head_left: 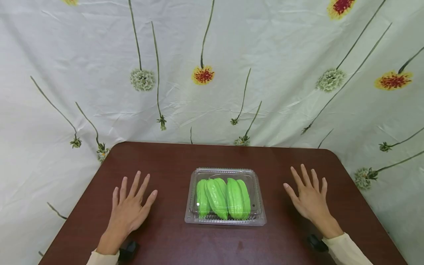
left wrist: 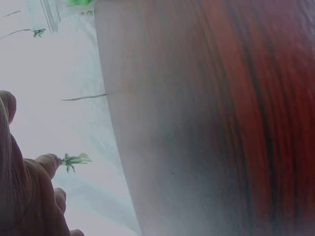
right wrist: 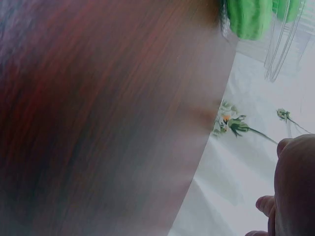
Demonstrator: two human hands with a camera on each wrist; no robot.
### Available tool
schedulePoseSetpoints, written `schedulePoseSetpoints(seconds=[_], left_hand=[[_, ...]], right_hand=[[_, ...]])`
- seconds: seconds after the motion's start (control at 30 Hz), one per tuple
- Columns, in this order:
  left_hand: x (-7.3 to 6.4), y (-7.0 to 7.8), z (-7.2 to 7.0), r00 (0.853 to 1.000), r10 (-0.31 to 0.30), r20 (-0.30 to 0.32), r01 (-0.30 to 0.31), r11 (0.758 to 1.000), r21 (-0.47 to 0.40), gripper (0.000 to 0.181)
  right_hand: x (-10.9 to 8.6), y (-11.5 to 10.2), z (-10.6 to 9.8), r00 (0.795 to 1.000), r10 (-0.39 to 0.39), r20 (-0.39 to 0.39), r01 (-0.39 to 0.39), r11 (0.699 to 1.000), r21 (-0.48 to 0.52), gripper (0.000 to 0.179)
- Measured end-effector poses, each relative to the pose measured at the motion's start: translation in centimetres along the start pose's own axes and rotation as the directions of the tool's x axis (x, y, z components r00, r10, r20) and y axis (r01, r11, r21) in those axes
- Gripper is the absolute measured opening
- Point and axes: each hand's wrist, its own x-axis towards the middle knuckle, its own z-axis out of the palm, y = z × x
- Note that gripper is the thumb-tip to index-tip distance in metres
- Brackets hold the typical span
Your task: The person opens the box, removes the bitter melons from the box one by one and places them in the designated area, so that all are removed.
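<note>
A clear plastic clamshell box point(head_left: 226, 222) with its lid down sits mid-table, and several bright green ridged pods, like star fruit point(head_left: 216, 198), lie side by side inside it. To the box's left my left hand point(head_left: 128, 211) is spread palm down, fingers straight, holding nothing. My right hand point(head_left: 310, 201) is spread the same way on the box's other side, apart from it. Part of the left hand point(left wrist: 34, 196) shows at the edge of the left wrist view. In the right wrist view, the box's green contents point(right wrist: 250, 18) appear at the top, with the right hand point(right wrist: 298, 189) at lower right.
The dark red-brown wooden table point(head_left: 159, 158) has rounded far corners. Behind and beside it hangs a white cloth point(head_left: 278, 55) printed with flowers and stems. A black wrist strap device point(head_left: 128, 251) is on the left wrist and another black device point(head_left: 317, 243) on the right.
</note>
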Motion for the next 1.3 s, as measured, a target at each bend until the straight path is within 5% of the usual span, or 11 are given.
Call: schedulePoseSetpoints(seconds=[0.8, 1.3], left_hand=[[-1.1, 2.4, 0.4, 0.998, 0.045, 0.044, -0.039, 0.991, -0.130, 0.068], [-2.1, 4.4, 1.7, 0.992, 0.104, 0.073, -0.077, 0.949, -0.307, 0.069]], right_hand=[[-0.8, -2.2, 0.8, 0.998, -0.061, 0.025, 0.061, 0.998, 0.018, 0.069], [-1.9, -3.3, 1.2, 0.995, -0.087, 0.052, 0.082, 0.992, 0.094, 0.066]])
